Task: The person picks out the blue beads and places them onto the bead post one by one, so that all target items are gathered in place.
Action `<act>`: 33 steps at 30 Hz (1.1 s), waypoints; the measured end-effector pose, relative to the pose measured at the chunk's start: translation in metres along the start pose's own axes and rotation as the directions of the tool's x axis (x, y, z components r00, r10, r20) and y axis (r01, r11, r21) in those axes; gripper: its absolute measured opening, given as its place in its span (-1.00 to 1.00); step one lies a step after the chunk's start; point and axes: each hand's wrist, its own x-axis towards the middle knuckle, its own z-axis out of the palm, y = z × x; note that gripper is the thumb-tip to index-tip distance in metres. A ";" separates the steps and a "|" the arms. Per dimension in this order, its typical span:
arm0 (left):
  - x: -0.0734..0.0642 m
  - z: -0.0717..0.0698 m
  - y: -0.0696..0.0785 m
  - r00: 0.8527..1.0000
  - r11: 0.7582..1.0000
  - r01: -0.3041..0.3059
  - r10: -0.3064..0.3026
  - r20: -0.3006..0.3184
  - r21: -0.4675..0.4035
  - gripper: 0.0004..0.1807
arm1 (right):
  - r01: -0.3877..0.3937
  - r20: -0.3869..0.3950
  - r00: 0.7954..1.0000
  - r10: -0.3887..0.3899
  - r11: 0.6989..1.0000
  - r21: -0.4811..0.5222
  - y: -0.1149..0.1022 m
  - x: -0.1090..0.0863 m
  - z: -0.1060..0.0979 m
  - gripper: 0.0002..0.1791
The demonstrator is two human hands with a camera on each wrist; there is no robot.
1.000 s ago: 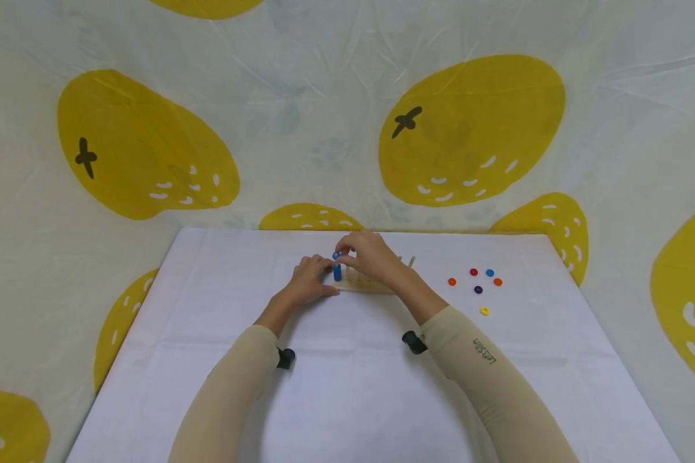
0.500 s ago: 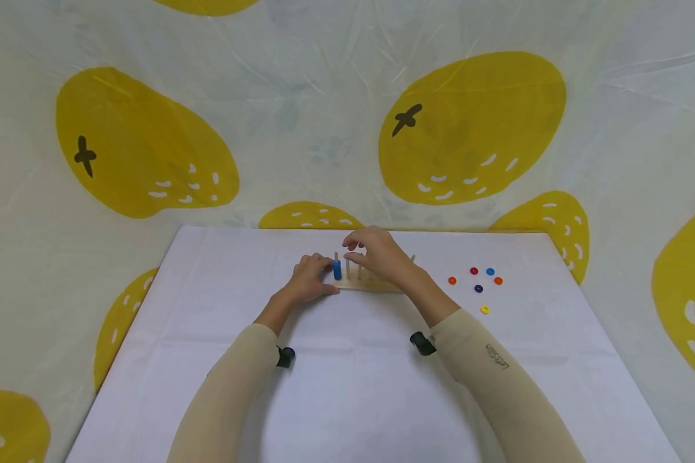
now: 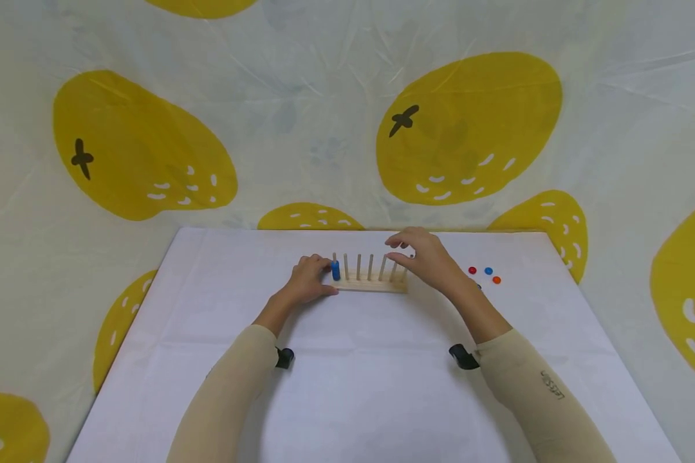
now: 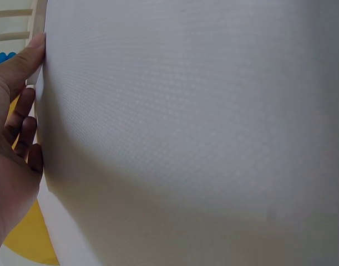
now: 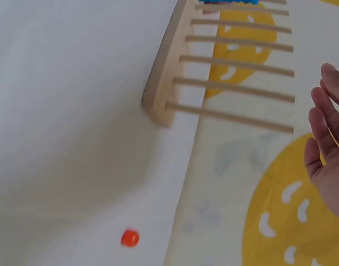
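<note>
A wooden peg rack (image 3: pixel 376 288) with a row of upright pegs stands near the far side of the table. Blue beads (image 3: pixel 336 271) are stacked on its leftmost peg; the other pegs are bare. My left hand (image 3: pixel 308 280) grips the rack's left end, thumb (image 4: pixel 36 47) on the front edge of the base. Above the right end of the rack, my right hand (image 3: pixel 425 257) is raised with fingers loosely bent and nothing between them. In the right wrist view its fingers (image 5: pixel 319 119) are apart from the peg tips.
Right of the rack lie loose beads: a red bead (image 3: pixel 472 270), a blue bead (image 3: pixel 488 271) and an orange bead (image 3: pixel 496 280). A dark bead (image 3: pixel 478 287) is mostly covered by the right forearm. Behind the white table (image 3: pixel 347 386) hangs a cloth printed with yellow fruit (image 3: pixel 469 128).
A blue bead left my right hand's fingers at the leftmost peg. The right hand then moved right along the rack, uncovering the pegs and covering some loose beads. My left hand stayed put.
</note>
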 end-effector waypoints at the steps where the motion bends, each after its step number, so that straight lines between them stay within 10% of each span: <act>1: 0.000 0.000 0.000 1.000 1.000 -0.002 0.002 -0.002 0.001 -0.21 | -0.001 -0.014 1.000 0.001 1.000 -0.003 0.004 -0.004 -0.003 -0.72; 13: -0.002 0.001 -0.002 1.000 1.000 -0.009 0.009 -0.011 -0.019 -0.22 | -0.051 -0.170 0.985 0.043 0.998 -0.040 0.059 -0.047 -0.027 -0.61; 33: -0.001 0.001 0.000 1.000 1.000 0.009 -0.009 -0.003 -0.021 -0.21 | -0.472 -0.029 0.882 0.471 0.880 -0.045 0.149 -0.099 -0.048 -0.45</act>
